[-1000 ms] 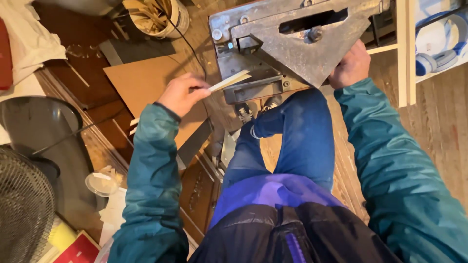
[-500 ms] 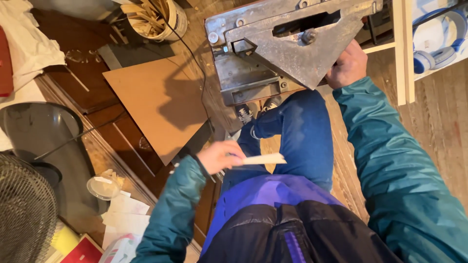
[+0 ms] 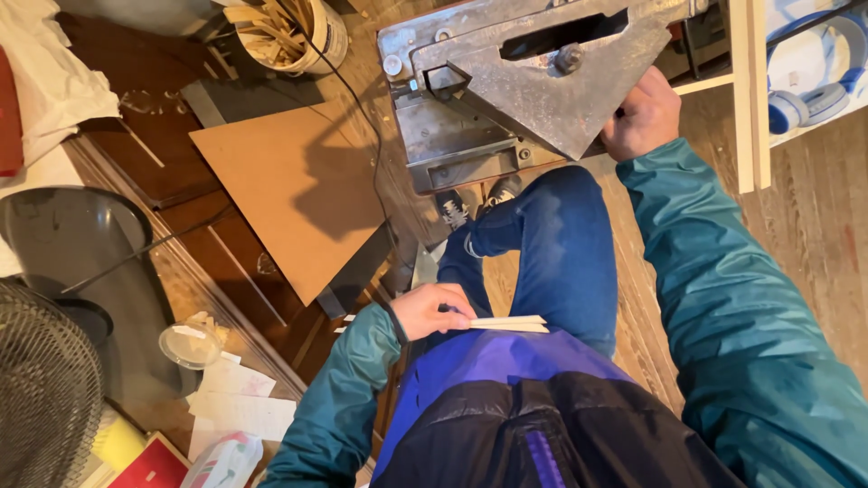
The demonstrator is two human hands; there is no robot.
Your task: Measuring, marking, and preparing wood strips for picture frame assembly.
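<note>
My left hand (image 3: pixel 432 311) holds thin pale wooden strips (image 3: pixel 508 323) flat against my lap, close to my blue-jeaned thigh. My right hand (image 3: pixel 640 115) grips the right underside of a grey metal cutting machine (image 3: pixel 515 86) with a triangular steel guard, which stands just beyond my knee. A white bucket (image 3: pixel 298 32) filled with cut wooden strips sits on the floor beyond the machine's left side.
A brown board (image 3: pixel 289 194) lies on the floor to the left, with a black cable (image 3: pixel 357 99) running across it. A dark bin (image 3: pixel 63 239), a wire fan guard (image 3: pixel 41 398), a small clear cup (image 3: pixel 188 345) and scattered papers (image 3: pixel 235 402) crowd the lower left. White shelving (image 3: pixel 749 90) stands at right.
My left hand drew the wooden strips away from the machine and down toward my lap. My right hand stayed on the machine.
</note>
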